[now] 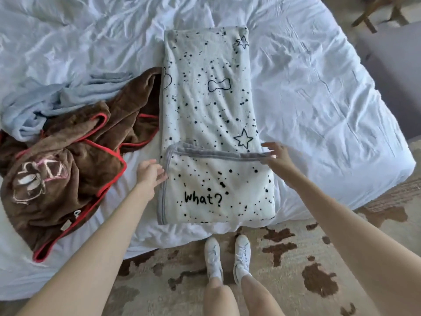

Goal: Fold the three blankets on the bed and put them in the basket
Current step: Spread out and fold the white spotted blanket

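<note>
Speckled blanket point(209, 106) in long strip on bed point(319, 99), near end folded over. Left hand point(149, 173): fingers straight, touching flap edge. Right hand point(276, 155): fingers spread at hem corner, gripping nothing.

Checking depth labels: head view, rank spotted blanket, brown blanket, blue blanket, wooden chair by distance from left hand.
1. spotted blanket, at the left hand's fingertips.
2. brown blanket, just to its left.
3. blue blanket, farther left, beyond the brown.
4. wooden chair, far top right.

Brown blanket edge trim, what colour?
Red trim along the crumpled brown blanket; the head view shows it best.
</note>
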`<state>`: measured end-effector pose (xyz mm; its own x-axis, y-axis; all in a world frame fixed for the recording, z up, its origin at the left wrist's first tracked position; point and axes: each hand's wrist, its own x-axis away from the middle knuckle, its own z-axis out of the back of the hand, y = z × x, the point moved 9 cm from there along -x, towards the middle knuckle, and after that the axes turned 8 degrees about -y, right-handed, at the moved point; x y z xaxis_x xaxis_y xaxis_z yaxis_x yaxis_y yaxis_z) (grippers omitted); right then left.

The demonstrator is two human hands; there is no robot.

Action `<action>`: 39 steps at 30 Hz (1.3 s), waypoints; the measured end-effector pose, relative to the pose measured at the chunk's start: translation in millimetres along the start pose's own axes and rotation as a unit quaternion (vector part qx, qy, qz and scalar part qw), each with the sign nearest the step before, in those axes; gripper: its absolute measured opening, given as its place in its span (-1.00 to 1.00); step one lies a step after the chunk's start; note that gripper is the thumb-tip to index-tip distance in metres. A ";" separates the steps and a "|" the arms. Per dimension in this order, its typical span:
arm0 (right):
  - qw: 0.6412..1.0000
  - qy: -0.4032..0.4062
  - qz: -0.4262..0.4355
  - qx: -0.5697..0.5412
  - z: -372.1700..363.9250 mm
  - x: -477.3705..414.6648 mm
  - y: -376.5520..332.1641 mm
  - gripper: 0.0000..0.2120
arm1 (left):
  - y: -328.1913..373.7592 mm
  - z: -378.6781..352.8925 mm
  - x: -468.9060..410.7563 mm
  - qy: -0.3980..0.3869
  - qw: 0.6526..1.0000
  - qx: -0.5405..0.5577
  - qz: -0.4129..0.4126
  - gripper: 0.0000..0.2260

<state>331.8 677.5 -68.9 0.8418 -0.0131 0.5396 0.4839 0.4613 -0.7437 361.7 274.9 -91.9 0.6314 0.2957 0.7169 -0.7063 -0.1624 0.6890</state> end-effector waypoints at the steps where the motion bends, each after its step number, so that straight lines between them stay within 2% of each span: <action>1: 1.000 -0.007 0.002 0.029 -6.0 -6.9 2.1 -0.52 | 5.6 -0.1 -6.3 0.010 0.997 -0.069 -0.032 -0.68; 4: 0.990 -0.020 0.021 0.135 -18.4 -22.1 7.3 -0.56 | 11.4 -15.9 -21.5 -0.026 0.976 -0.193 -0.098 -0.65; 6: 0.983 -0.024 0.019 0.181 -23.4 -29.3 14.6 -0.60 | 5.8 -27.9 -28.2 -0.056 0.961 -0.252 -0.098 -0.56; 10: 0.980 0.007 0.037 0.195 -21.4 -40.7 15.0 -0.73 | 5.9 -25.0 -29.7 -0.021 0.923 -0.367 -0.118 -0.56; 11: 0.981 0.032 0.040 0.185 -17.4 -41.7 14.1 -0.69 | 9.2 -22.5 -26.6 -0.010 0.913 -0.382 -0.141 -0.60; 13: 0.985 0.087 0.018 0.145 -7.1 -40.2 19.9 -0.46 | 17.1 -19.1 -15.0 0.004 0.896 -0.389 -0.215 -0.69; 15: 0.994 0.084 -0.045 0.053 -5.8 -37.3 35.3 -0.29 | 22.7 -18.1 -0.3 0.007 0.881 -0.375 -0.288 -0.75; 17: 0.996 0.056 -0.066 -0.009 -11.9 -32.5 38.9 -0.41 | 26.1 -19.0 12.8 0.005 0.872 -0.363 -0.327 -0.79; 20: 0.995 0.073 0.047 -0.059 -3.4 -29.7 11.7 -0.69 | 30.9 -12.3 25.4 0.035 0.875 -0.320 -0.362 -0.81; 22: 0.985 0.076 0.084 -0.128 0.5 -30.8 1.7 -0.69 | 32.6 -3.3 29.2 0.069 0.881 -0.280 -0.375 -0.81; 24: 0.981 0.078 0.050 -0.172 -3.0 -35.0 9.1 -0.54 | 27.3 4.7 23.0 0.090 0.897 -0.252 -0.352 -0.81; 25: 0.982 0.079 0.015 -0.173 -7.2 -35.7 17.9 -0.46 | 18.7 8.8 14.5 0.092 0.914 -0.240 -0.313 -0.79; 27: 0.982 0.061 -0.053 -0.172 -19.2 -31.0 41.2 -0.42 | -11.5 16.3 -6.6 0.071 0.958 -0.202 -0.191 -0.66; 29: 0.982 0.010 -0.074 -0.173 -35.7 -18.5 62.0 -0.46 | -42.5 20.4 -19.7 0.034 0.984 -0.155 -0.085 -0.62; 31: 0.981 -0.044 -0.096 -0.162 -55.5 -0.9 84.4 -0.33 | -65.4 20.2 -25.4 -0.020 0.990 -0.142 -0.014 -0.57; 33: 0.977 -0.058 -0.133 -0.156 -68.1 19.6 103.6 -0.25 | -81.0 15.8 -24.7 -0.082 0.987 -0.137 0.036 -0.37; 35: 0.970 -0.058 -0.134 -0.195 -76.0 32.7 112.6 -0.39 | -87.8 9.8 -18.3 -0.130 0.979 -0.142 0.064 -0.27; 37: 0.968 -0.037 -0.138 -0.205 -72.8 40.5 113.8 -0.61 | -84.8 10.8 -13.3 -0.134 0.976 -0.160 0.067 -0.27; 39: 0.971 -0.019 -0.133 -0.199 -62.0 41.6 104.4 -0.71 | -71.8 12.4 -9.7 -0.128 0.973 -0.182 0.064 -0.32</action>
<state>432.2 670.2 -148.5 0.6681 -0.0482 0.7425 0.7438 0.0673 -0.6650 410.2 272.0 -147.0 0.5564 0.0439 0.8297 -0.8220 0.1751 0.5419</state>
